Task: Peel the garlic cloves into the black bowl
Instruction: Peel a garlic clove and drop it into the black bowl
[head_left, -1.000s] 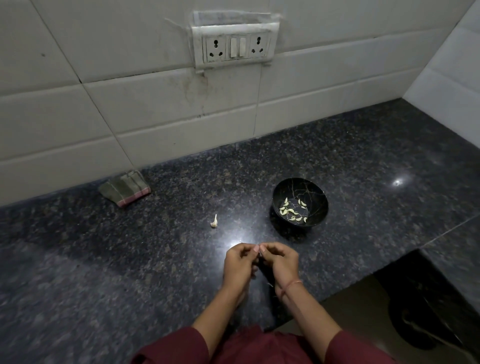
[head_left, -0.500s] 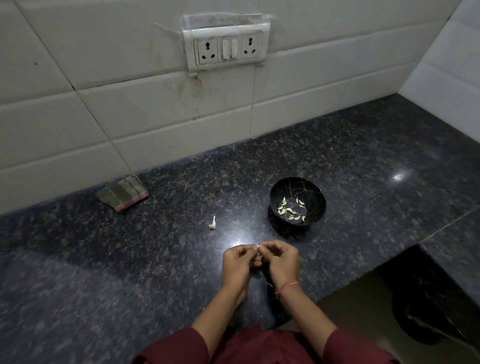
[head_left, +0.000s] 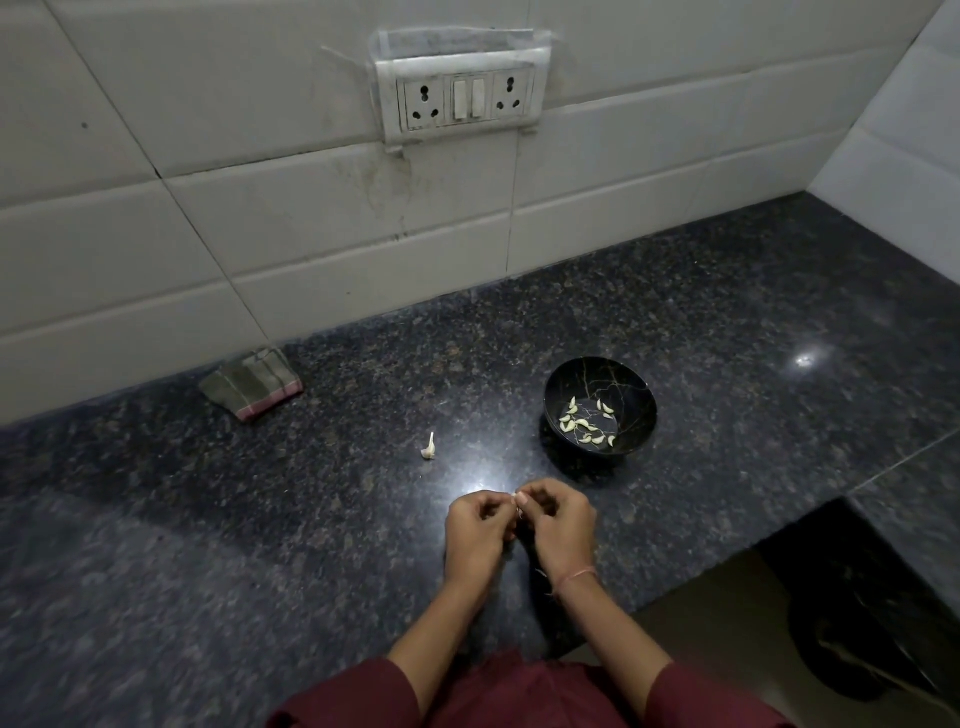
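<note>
On the dark granite counter, right of centre, stands the black bowl (head_left: 639, 387), holding several peeled pale cloves (head_left: 587, 423). One unpeeled garlic clove (head_left: 428, 448) lies alone on the counter to the bowl's left. Near the counter's front edge my left hand (head_left: 475, 530) and my right hand (head_left: 561, 525) are held together, fingers curled, pinching a small garlic clove (head_left: 517, 500) between their fingertips. Only a sliver of that clove shows; the fingers hide most of it.
A folded cloth (head_left: 252, 382) lies at the back left against the tiled wall. A socket panel (head_left: 460, 96) is on the wall above. The counter (head_left: 208, 519) has a cut-out at the front right, with a dark object (head_left: 857, 649) on the floor below.
Both hands stay together on the clove, their fingers shifting slightly. The view has tilted a little; bowl and loose clove have not moved.
</note>
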